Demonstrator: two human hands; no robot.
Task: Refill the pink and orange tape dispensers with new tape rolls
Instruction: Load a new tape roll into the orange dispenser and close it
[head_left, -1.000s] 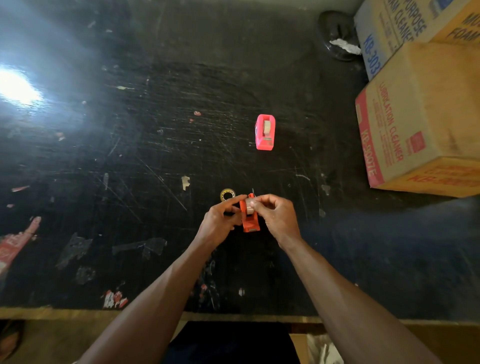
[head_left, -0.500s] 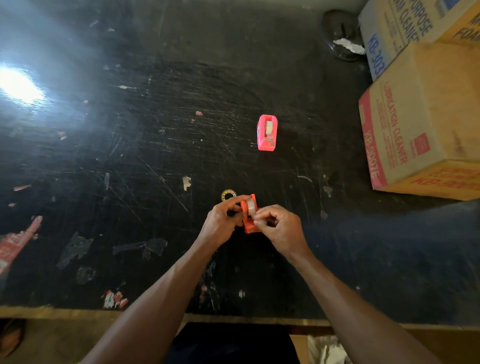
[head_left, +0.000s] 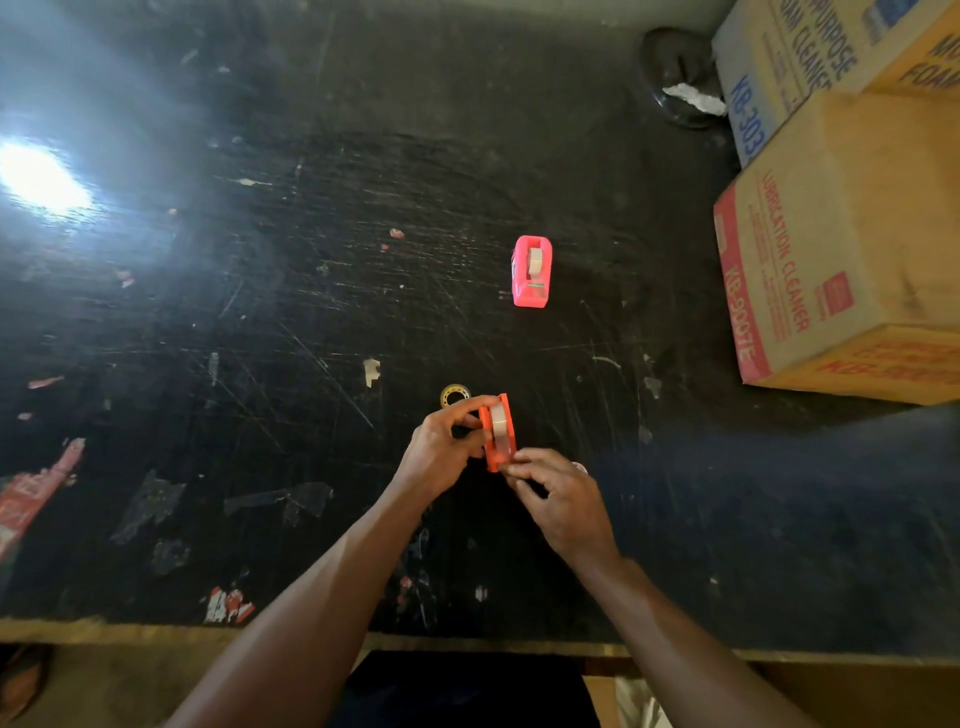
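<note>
**Both hands on the orange dispenser**

Your left hand (head_left: 441, 452) grips the orange dispenser (head_left: 498, 434) from its left side, fingers curled around the body, thumb up near the top edge. The dispenser is held just above the table (head_left: 311, 260), or possibly resting on it; you cannot tell which from this angle. A tape roll (head_left: 500, 423) sits in its slot, the pale band running along the top toward you.

Your right hand (head_left: 558, 499) is at the near end of the dispenser, fingertips (head_left: 517, 467) pinched together right at its lower corner. They seem to be closed on the free end of the tape, but the strip itself is too small to make out there.

Just beyond your left knuckles, a small yellowish ring (head_left: 454, 396) lies flat on the table, close to the dispenser's far end; it looks like a tape core, partly hidden by your fingers.

The pink dispenser (head_left: 531, 271) stands farther out on the table, well apart from your hands, with a roll seated in it.

To the right, two cardboard boxes (head_left: 841, 249) sit at the table's edge, one behind the other. A dark round object (head_left: 675, 67) with a white scrap on it lies beside the far box. The black tabletop is scratched and dotted with bits of old tape and paper.
</note>
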